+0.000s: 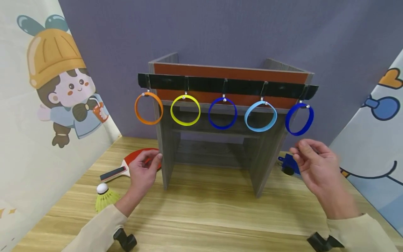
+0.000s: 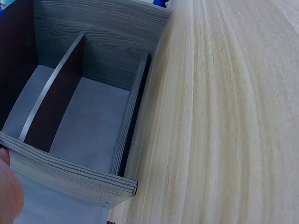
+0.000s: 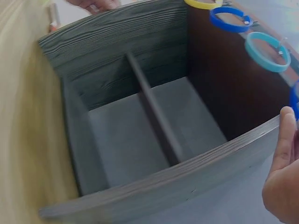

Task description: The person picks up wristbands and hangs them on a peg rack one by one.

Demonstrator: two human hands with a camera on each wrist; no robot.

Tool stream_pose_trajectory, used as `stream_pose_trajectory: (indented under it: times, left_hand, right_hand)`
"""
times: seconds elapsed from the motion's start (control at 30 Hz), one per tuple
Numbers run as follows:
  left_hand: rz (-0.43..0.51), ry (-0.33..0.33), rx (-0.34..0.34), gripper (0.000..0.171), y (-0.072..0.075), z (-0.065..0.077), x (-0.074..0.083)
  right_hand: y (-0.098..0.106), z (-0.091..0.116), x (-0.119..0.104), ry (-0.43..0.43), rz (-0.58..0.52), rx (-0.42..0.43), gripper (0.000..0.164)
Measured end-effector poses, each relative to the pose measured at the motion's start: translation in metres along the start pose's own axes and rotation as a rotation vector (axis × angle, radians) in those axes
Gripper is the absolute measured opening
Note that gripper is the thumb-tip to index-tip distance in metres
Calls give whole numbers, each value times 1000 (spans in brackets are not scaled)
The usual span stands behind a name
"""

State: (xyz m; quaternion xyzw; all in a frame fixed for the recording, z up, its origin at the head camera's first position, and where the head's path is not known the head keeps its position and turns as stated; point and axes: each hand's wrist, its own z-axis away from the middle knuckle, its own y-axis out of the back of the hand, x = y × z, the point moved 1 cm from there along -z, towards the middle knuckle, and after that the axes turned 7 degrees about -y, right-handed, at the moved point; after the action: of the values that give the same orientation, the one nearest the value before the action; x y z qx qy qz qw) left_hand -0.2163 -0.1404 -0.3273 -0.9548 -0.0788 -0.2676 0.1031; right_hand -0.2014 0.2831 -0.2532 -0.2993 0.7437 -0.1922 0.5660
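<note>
A grey wood-grain shelf unit [image 1: 209, 135] with a reddish-brown front board [image 1: 226, 71] stands on the table. Across its top runs a black strip [image 1: 204, 83] with several rings hanging from small metal fittings: orange [image 1: 136, 108], yellow [image 1: 171, 113], dark blue [image 1: 209, 117], light blue [image 1: 246, 120] and, far right, another dark blue ring [image 1: 287, 122]. My left hand [image 1: 143, 171], fingers loosely curled, is at the outer side of the left panel [image 2: 70, 175]. Just below the rightmost ring is my right hand [image 1: 321, 169], slightly blurred, fingers loosely bent with nothing visible between them.
Behind my left hand lies a red table tennis bat [image 1: 135, 154]; a yellow shuttlecock [image 1: 107, 201] is nearer me. A blue object with a black wheel [image 1: 288, 170], partly hidden by my right hand, sits right of the unit. Cartoon-printed walls [image 1: 19, 140] flank the table.
</note>
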Motion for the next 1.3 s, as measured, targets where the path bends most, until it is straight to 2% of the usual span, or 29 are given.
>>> stream_pose_trajectory:
  times: [0.13,0.27,0.37,0.5,0.63,0.73,0.8,0.9,0.97,1.07,1.17,1.3]
  left_hand:
    - [-26,15,2,12,2,2,1]
    - [-31,20,0,12,2,3,2]
    - [-46,31,-3,11,3,4,2]
    - [-93,103,-24,10,5,7,1]
    - [-156,200,-113,8,14,16,-3]
    - [-242,229,-239,7,29,26,-9]
    - [-322,198,-338,8,41,31,-10]
    - [-433,100,-480,12,55,32,-5]
    - [-520,20,-559,15,63,29,4]
    - [-672,-57,-660,26,70,21,19]
    - [-841,-115,-728,39,72,10,31]
    - [-960,-217,-757,45,75,1,34]
  right_hand:
    - [11,6,15,-17,72,-49,19]
    - [24,15,29,-25,242,-38,18]
    - [35,23,39,-65,377,-43,17]
    - [49,33,48,-151,564,-15,12]
    - [60,42,52,-234,697,29,14]
    - [65,47,50,-267,779,36,16]
    - [67,49,46,-256,878,39,17]
    - [68,50,35,-200,1109,61,22]
    - [67,49,27,-129,1311,73,24]
    - [65,47,15,13,1569,51,24]
    - [61,45,5,152,1738,3,30]
    - [55,46,3,261,1881,-52,45]
